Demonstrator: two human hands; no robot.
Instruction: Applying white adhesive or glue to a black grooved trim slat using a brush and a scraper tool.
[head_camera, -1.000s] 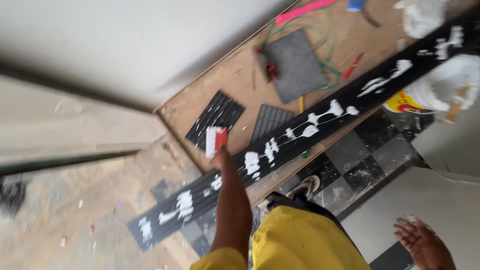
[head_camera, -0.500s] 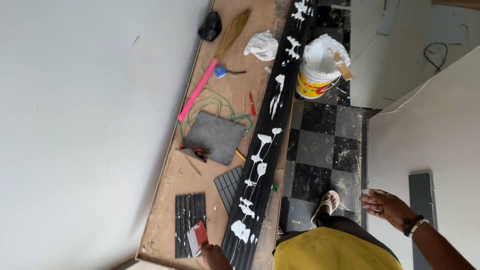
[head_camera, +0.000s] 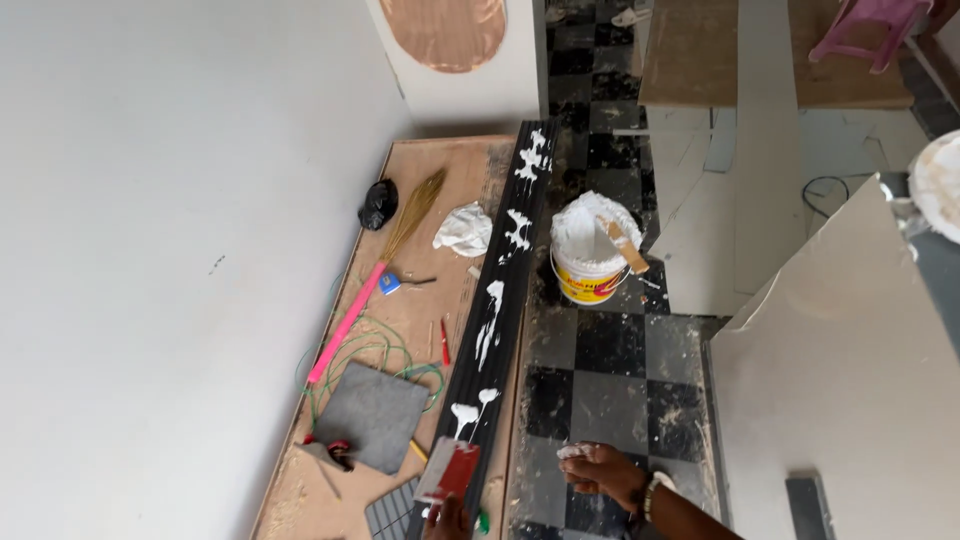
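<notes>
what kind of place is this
Most likely a room being fitted out or tiled: a long black strip dabbed with white adhesive lies on the floor, a bucket of white paste stands on dusty checkered tiles, and the left hand holds a red trowel.

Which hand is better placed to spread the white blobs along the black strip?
Probably the left hand: it holds the red spreader right at the black strip. The right hand hangs apart over the checkered floor, toolless.
</notes>
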